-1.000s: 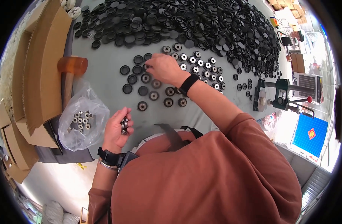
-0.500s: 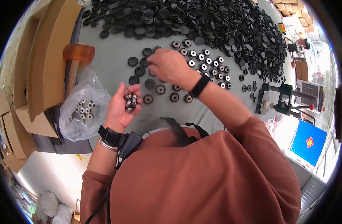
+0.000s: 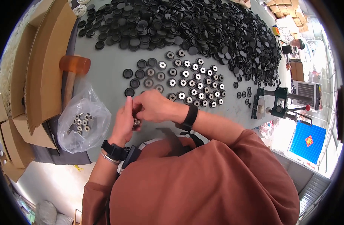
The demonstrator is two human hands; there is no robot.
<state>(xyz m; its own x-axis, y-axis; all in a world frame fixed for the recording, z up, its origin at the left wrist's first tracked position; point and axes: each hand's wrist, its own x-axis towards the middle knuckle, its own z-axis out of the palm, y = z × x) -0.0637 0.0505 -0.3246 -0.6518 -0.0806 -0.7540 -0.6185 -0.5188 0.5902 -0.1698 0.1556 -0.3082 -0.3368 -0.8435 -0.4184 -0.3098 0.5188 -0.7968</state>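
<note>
My left hand (image 3: 123, 123) is curled around several small metal bearings (image 3: 136, 121), of which only a part shows. My right hand (image 3: 154, 106) meets it, fingers bent in at the left palm; whatever they pinch is hidden. Just beyond the hands, round black caps (image 3: 127, 73) lie in loose rows with their hollow side up. Farther right, many such caps hold a shiny ring-shaped bearing (image 3: 197, 77) in the middle. A clear plastic bag (image 3: 67, 139) to the left of my hands contains more bearings (image 3: 79, 122).
A big heap of black caps (image 3: 172, 26) covers the far side of the grey-covered table. On the left, a mallet (image 3: 76, 65) with an amber head lies by an open cardboard box (image 3: 48, 67). A dark green hand press (image 3: 279, 102) stands at the right.
My right hand has come back from over the caps to my left hand. The left fingers, earlier spread with bearings showing on the palm, are now more closed. The whole view has shifted slightly.
</note>
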